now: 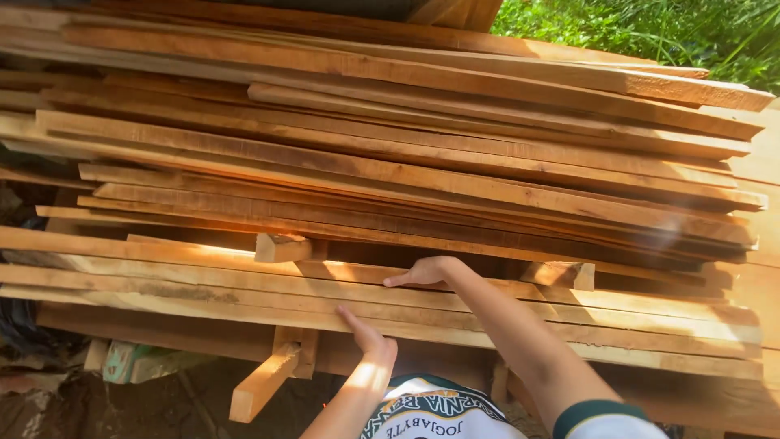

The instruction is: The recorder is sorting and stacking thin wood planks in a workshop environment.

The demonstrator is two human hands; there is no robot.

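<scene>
While both hands rest on the lower boards, I log the lot as follows. Right hand (424, 271): fingers curled loosely over the top edge of a sawn plank (244, 275) in the lower tier, gripping nothing fully, palm down. Left hand (367, 333): open and flat, fingers extended, pressed against the face of the plank below (569, 321), holding nothing. Plank stack (390, 154): rough-sawn, reddish-brown boards laid lengthwise in many layers; too many and too overlapped for me to count exactly. Spacer blocks: two visible between tiers, one at left (283, 247), one at right (561, 274). Support stick (264, 380): one, slanting out beneath the stack. Grass (650, 28): a patch beyond the upper right corner. Handling note, my judgement: a board moves best drawn straight along its length, with the flat hand steadying its neighbour so the spacers stay seated.
</scene>
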